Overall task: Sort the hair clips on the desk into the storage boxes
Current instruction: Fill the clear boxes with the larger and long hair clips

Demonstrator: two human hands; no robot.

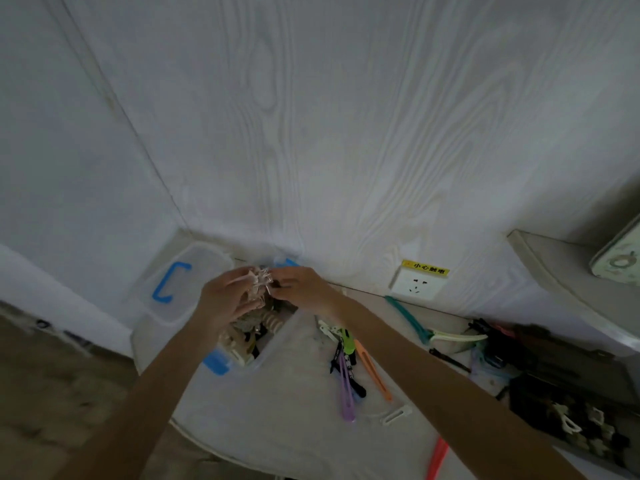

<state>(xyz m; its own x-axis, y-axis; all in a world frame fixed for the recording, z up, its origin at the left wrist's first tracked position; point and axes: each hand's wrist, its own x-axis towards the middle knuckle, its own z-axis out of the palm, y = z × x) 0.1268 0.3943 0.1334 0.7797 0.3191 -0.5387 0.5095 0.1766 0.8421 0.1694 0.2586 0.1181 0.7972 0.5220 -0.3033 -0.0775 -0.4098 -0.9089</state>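
Both hands meet above the open storage box at the desk's far left corner. Left hand and right hand share a pale, spiky claw-type hair clip; each grip pinches it from its own side, fingers closed on it, clip raised just over the box contents. Clip looks whitish-translucent with toothed prongs, detail blurred. Box is clear plastic with blue latches, already holding beige and dark clips heaped inside. Its lid, clear with a blue handle, leans just left of the box against the wall. Right of the arms, loose clips lie on the desk: purple clip, orange clip, green clip, teal clip, well apart from the hands. Wall socket sits behind.
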